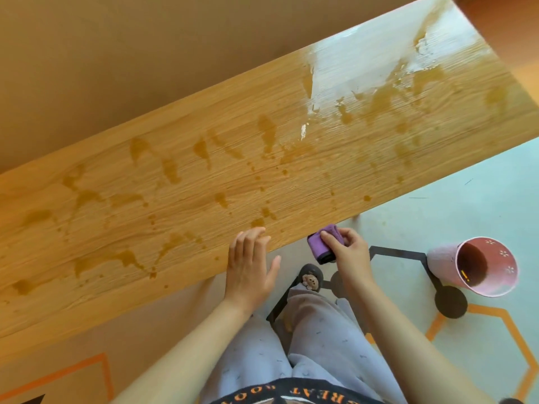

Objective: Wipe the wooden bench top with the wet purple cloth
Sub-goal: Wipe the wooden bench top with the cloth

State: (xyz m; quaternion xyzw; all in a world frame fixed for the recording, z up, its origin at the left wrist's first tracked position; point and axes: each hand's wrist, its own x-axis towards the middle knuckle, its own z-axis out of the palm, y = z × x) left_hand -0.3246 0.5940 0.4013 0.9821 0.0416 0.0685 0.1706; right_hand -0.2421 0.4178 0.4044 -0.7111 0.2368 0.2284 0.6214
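Purple cloth [320,243], bunched into a thick roll, sits in the right hand [348,249], whose fingers and thumb curl round it just off the near edge of the bench [204,185], above the floor and not on the wood. The left hand [248,266] is flat and relaxed, fingers straight, with the fingertips resting on the bench top close to that same edge and the palm hanging past it.

The bench top runs slantwise across the view, pale wood with a clear grain. Dark wet streaks [268,132] and small drops are scattered along most of its length, and a bright glare [364,62] lies over its far right end. Nothing stands on the wood. Behind it is a plain brown wall [116,68].

Below the near edge a black metal frame [399,253] shows, ending in a round black foot [450,301] on the pale blue-green floor [481,199], which carries orange lines [519,330] in a hexagon pattern. Grey trousers [320,330] and a dark slipper [311,277] with a small bear figure on it are between the hands.

On the black shirt [306,395] at the bottom edge, orange letters read "REAT" upside down; the rest is cut off.

A pink bucket [440,258] stands on the floor to the right of the right hand, well apart from the cloth. Its inside is reddish with small white flower marks; whether it holds anything I cannot tell.
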